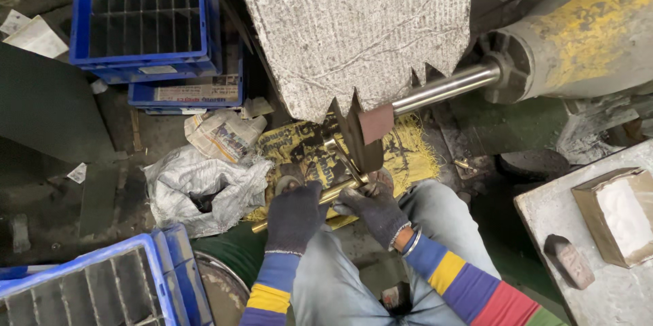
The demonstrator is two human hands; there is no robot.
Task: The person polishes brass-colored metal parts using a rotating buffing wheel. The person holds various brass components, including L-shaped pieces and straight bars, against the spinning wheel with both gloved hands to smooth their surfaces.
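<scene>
Both gloved hands are closed around a brass rod, holding it crosswise over the knees: the left hand (pixel 294 216) wraps the rod (pixel 337 193) with fingers curled tight round its lower part, and the right hand (pixel 375 212), just at its 3 o'clock, grips the same rod nearer the upper end. The rod runs from about 7 o'clock to 1 o'clock, its upper end meeting the dark wheel (pixel 367 137) that sits on the end of a steel shaft (pixel 449 88). The shaft leads off toward 2 o'clock into a yellow motor (pixel 585 33). By the look of it the step in hand is polishing the brass against the wheel; whether the wheel is spinning cannot be told. The next move, as I judge it, calls for a steady two-handed grip, light even pressure, and slow turning of the rod so that a fresh face meets the wheel, with fingers kept clear of the rim. A blue crate (pixel 143 20) stands at 11 o'clock, another (pixel 88 285) at 8 o'clock, and a crumpled sack (pixel 204 186) lies at 9 o'clock of the hands.
</scene>
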